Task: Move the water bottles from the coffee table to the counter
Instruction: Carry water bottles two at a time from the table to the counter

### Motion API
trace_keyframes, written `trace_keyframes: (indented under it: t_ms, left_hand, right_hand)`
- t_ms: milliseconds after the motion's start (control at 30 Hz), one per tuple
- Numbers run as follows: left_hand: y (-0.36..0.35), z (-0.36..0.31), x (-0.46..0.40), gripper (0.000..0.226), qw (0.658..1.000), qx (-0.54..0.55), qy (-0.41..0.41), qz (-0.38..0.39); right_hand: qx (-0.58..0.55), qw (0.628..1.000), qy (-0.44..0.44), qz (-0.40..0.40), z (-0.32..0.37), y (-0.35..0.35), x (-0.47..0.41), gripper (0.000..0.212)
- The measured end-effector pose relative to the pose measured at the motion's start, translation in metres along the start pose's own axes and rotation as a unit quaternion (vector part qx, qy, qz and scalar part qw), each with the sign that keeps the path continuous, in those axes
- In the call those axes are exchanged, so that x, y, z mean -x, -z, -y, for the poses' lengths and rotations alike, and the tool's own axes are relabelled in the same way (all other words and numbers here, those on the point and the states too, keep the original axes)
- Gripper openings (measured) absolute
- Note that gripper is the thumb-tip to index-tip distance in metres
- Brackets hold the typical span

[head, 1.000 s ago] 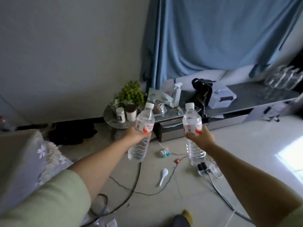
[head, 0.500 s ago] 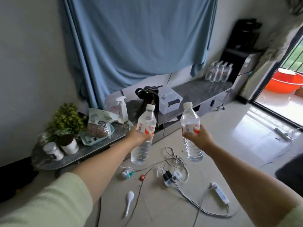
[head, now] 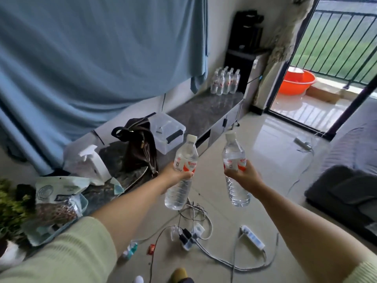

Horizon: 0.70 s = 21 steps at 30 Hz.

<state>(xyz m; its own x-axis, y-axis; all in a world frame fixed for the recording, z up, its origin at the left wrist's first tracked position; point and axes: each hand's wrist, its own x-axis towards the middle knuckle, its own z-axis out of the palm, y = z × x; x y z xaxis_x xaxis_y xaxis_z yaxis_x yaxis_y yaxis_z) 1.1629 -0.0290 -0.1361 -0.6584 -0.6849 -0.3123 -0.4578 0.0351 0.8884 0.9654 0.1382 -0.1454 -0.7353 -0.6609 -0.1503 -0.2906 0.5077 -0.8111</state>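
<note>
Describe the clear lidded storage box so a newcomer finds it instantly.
Follow the long grey marble counter below the blue curtain. The clear plastic box sits beside the dark brown leather handbag. It alone is see-through, with a black latch handle.

head cam | worn high, faces forward-down | forearms close at lower frame | counter (head: 206, 113) farther, upper centre (wide-angle)

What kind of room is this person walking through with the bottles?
Most likely a home living room: a low marble-topped counter stands along a wall hung with a blue curtain, a sliding glass door opens onto a railed balcony, and power strips lie on the tiled floor.
</note>
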Motion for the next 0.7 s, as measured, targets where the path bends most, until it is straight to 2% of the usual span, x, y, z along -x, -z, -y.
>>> trace_keyframes:
  t_ms: [200, 533, 700]
  left_hand:
    - [0.003, -0.04, -0.098, 0.037, 0.997, -0.067, -0.022, 0.029]
    - [-0.04, -0.091, -0.211, 0.021, 0.99, -0.095, -0.042, 0.091]
    - [-0.081, -0.125, -0.285, 0.034, 0.991, -0.086, -0.031, 0.101]
  right_hand:
    - [-0.001, 0.998, -0.043, -0.056, 0.003, 0.021, -0.075, 0.056]
    - [0.0, 0.994, -0.078, -0.075, -0.024, 0.071, -0.17, 0.04]
    - [0.023, 0.996, -0.061, -0.055, -0.045, 0.112, -0.257, 0.04]
